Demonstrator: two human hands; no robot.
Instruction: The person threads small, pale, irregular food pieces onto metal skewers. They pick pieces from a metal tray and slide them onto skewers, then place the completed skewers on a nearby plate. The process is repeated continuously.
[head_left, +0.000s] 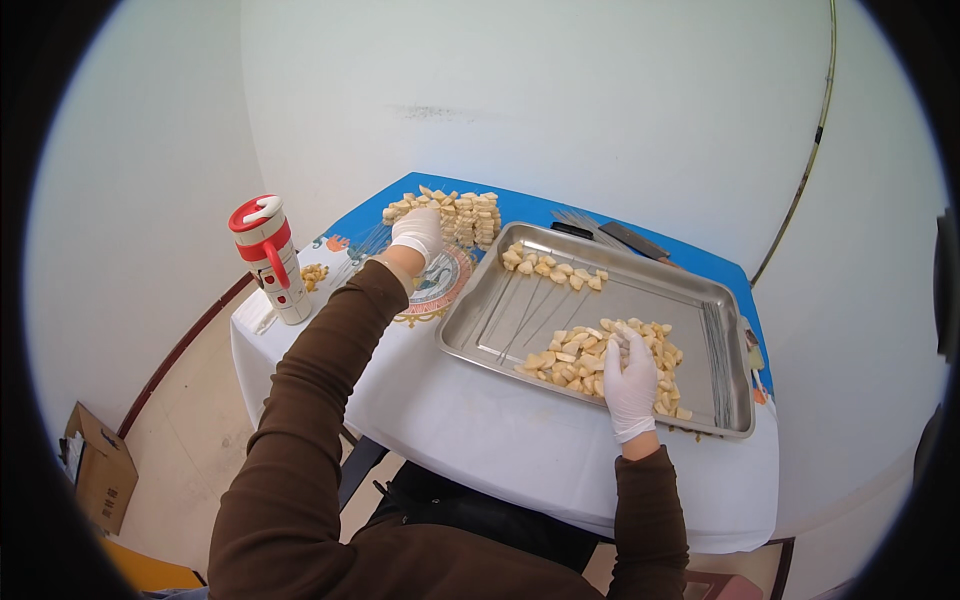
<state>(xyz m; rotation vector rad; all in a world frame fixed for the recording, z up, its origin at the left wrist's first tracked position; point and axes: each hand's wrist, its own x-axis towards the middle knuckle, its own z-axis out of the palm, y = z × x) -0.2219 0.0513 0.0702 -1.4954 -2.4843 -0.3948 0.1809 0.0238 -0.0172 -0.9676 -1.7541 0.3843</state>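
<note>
My left hand, in a white glove, is at the stack of skewered pale pieces on the far left of the table. Its fingers are hidden behind the back of the hand, so whether it holds anything cannot be told. My right hand, also gloved, reaches over a loose pile of pale food pieces, which look like peeled garlic cloves. Thumb and fingers are parted at the pile. That pile lies in a shallow stainless steel tray. Several loaded skewers lie at the tray's far left, thin metal shafts towards me.
Bare metal skewers line the tray's right side. Behind the tray are a cleaver, a black object and more skewers. A red-and-white tumbler stands at left beside small yellowish scraps. A cardboard box sits on the floor.
</note>
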